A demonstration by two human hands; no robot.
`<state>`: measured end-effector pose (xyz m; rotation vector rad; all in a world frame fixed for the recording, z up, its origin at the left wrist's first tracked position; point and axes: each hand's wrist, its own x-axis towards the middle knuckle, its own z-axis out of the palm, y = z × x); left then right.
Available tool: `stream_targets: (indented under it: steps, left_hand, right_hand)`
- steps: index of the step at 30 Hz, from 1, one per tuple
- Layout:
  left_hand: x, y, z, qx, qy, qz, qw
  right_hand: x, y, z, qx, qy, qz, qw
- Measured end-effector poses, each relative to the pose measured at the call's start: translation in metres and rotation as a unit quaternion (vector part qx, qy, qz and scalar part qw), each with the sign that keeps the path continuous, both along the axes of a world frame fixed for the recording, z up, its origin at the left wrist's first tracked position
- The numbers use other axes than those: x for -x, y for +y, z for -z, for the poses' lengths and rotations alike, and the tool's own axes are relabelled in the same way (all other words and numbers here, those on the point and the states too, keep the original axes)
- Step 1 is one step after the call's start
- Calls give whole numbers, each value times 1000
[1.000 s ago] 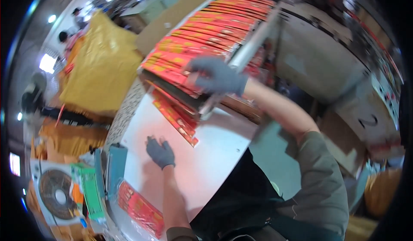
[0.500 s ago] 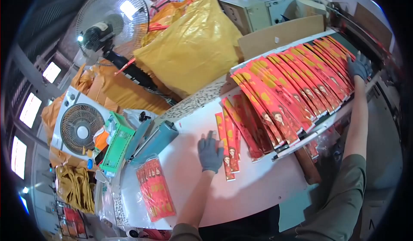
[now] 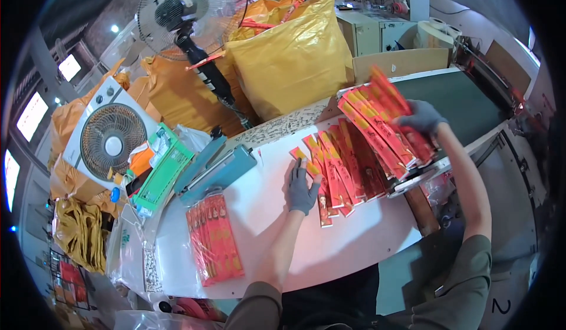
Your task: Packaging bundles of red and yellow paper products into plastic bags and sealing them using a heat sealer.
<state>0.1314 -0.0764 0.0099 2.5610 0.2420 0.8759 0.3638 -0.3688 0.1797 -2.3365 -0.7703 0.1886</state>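
My left hand [image 3: 302, 191], in a grey glove, lies with its fingers extended on the white table, at the left edge of several long, slim red-and-yellow packets [image 3: 336, 174] that overlap like a fan. My right hand [image 3: 423, 118], gloved the same way, presses from the right against a bunched pile of such packets [image 3: 374, 126] at the end of a dark green conveyor belt [image 3: 463, 97]. The packets nearest this hand tilt up and are blurred. Its fingertips are partly hidden among them, so I cannot tell whether they grip.
Left of my left hand lies a clear bag of red packets [image 3: 215, 241]. Beyond it are a teal sealing device [image 3: 218, 174] and a green basket [image 3: 162, 174]. Two fans, a large yellow sack [image 3: 289, 59] and a cardboard strip [image 3: 401, 63] border the table.
My right hand has swept left along the belt, bunching the spread row of packets and baring the belt behind it. More packets now lie beside my left hand. The view has shifted slightly.
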Motion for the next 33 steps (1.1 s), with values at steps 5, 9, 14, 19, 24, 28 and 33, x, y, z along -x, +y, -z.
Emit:
stream_targets:
  steps: [5,9,14,19,24,28,33]
  left_hand:
    - [9,24,9,165,-66,-39,983]
    - [19,23,-1,168,52,-69,982]
    - [28,37,5,48,-7,-109,993]
    - [33,49,-38,405,-21,-32,914]
    - [61,40,-27,637,-15,112,762]
    - [184,-2,-12,699,27,61,712]
    - [314,-37,-10,618,198,210,731]
  right_hand:
    - [83,94,-9,146,-127,-80,978]
    - [130,144,54,5,-150,-47,988]
    - [81,140,154,-92,94,191,973]
    - [124,167,129,9,74,140,987]
    - [210,192,137,-317,372,-48,871]
    - [312,140,132,-294,396,-99,864]
    - [395,45,153,-176,412,-282,849]
